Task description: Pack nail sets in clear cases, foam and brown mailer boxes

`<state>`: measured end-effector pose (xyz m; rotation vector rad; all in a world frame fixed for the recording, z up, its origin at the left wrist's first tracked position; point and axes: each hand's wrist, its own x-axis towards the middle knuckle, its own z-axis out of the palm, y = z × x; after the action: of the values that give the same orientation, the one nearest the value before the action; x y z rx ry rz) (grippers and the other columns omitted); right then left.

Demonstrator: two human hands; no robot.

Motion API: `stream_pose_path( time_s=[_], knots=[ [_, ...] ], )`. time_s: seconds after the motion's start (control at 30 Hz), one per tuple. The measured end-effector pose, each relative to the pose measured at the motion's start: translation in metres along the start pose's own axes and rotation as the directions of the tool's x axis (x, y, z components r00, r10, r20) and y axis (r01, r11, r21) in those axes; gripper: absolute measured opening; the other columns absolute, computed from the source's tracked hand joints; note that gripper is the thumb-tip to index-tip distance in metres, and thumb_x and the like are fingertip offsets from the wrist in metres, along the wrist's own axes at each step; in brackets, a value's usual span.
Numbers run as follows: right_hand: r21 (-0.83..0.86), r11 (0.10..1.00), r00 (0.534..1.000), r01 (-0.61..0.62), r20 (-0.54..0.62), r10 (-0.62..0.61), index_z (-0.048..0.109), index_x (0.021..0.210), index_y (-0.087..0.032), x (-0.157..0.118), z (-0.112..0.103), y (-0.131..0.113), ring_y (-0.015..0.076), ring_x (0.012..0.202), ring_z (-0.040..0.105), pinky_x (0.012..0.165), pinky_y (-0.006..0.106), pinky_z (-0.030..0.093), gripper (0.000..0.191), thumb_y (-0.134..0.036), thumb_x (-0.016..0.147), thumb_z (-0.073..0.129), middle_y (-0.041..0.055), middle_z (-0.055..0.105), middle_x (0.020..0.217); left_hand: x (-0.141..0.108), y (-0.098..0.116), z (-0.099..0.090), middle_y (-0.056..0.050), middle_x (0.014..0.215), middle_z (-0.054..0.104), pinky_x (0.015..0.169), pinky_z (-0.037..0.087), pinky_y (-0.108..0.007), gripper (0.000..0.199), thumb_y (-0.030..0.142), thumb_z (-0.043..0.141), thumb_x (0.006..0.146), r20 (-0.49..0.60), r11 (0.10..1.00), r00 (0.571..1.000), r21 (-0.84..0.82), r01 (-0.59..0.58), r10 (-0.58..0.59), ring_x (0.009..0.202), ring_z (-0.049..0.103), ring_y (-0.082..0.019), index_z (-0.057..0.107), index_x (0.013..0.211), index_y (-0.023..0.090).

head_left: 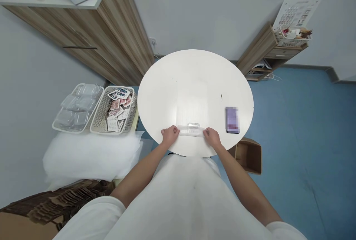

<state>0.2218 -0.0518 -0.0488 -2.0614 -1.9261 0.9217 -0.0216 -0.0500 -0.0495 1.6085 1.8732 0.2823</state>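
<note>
Translucent whitish plastic strip (191, 131): ends concealed by left hand (170, 135) and right hand (212, 136). Purple rectangular object (232, 120): face pixelated.

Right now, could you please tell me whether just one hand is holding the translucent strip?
No, the left hand holds one end of the translucent strip and the right hand the other.

Pale wall (200, 14) above a blue floor (292, 121), a wood-grain cabinet (122, 29) (grey-brown) and a white table (158, 99).

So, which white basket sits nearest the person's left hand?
The card basket, right beside the table; the basket of clear plastic containers lies farther left, and the third basket is far right, on a cabinet.
</note>
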Motion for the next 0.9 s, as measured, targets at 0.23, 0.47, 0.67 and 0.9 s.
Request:
stream_pose_path(
  time_s=[0.23, 0.47, 0.67, 0.9],
  knots=[
    [-0.102, 0.993, 0.998, -0.059, 0.009, 0.060, 0.045, 0.067, -0.021, 0.004, 0.010, -0.004, 0.0131, 0.056, 0.045, 0.047, 0.024, 0.028, 0.022, -0.033, 0.082, 0.034, 0.0006, 0.051, 0.069, -0.001, 0.006, 0.003, -0.004, 0.062, 0.058, 0.088, 0.021, -0.047, 0.019, 0.026, 0.040, 0.080, -0.051, 0.954, 0.983, 0.255, -0.160, 0.179, 0.080, 0.053, -0.022, 0.056, 0.070, 0.021],
    [-0.126, 0.989, 0.970, 0.072, -0.220, -0.099, 0.048, 0.094, -0.018, 0.007, 0.022, 0.000, 0.0233, 0.092, 0.050, 0.073, 0.035, 0.037, 0.017, -0.025, 0.079, 0.045, 0.0108, 0.053, 0.102, 0.000, 0.015, 0.006, -0.009, 0.120, 0.051, 0.093, 0.021, -0.047, 0.039, 0.009, 0.035, 0.078, -0.023, 0.896, 0.935, 0.294, -0.332, 0.354, 0.114, 0.041, -0.025, 0.049, 0.110, 0.026],
    [-0.252, 0.895, 0.919, 0.368, -0.045, -0.391, 0.053, 0.092, -0.022, 0.009, 0.025, -0.007, 0.0237, 0.120, 0.035, 0.092, 0.045, 0.024, 0.033, 0.000, 0.076, 0.035, 0.0087, 0.047, 0.126, 0.001, 0.031, 0.006, -0.005, 0.132, 0.042, 0.101, 0.019, -0.046, 0.050, 0.005, 0.039, 0.072, 0.232, 0.789, 0.808, 0.193, -0.584, 0.541, 0.127, 0.029, -0.021, 0.045, 0.115, 0.028],
    [-0.243, 0.844, 0.877, 0.479, 0.103, -0.469, 0.050, 0.092, -0.021, 0.012, 0.010, -0.015, 0.0221, 0.120, 0.037, 0.096, 0.049, 0.019, 0.018, -0.014, 0.078, 0.042, 0.0093, 0.042, 0.131, 0.005, 0.036, 0.010, -0.012, 0.136, 0.034, 0.101, 0.015, -0.048, 0.048, 0.030, 0.062, 0.063, 0.244, 0.756, 0.788, 0.228, -0.613, 0.565, 0.127, 0.025, -0.029, 0.046, 0.107, 0.022]
  ],
)
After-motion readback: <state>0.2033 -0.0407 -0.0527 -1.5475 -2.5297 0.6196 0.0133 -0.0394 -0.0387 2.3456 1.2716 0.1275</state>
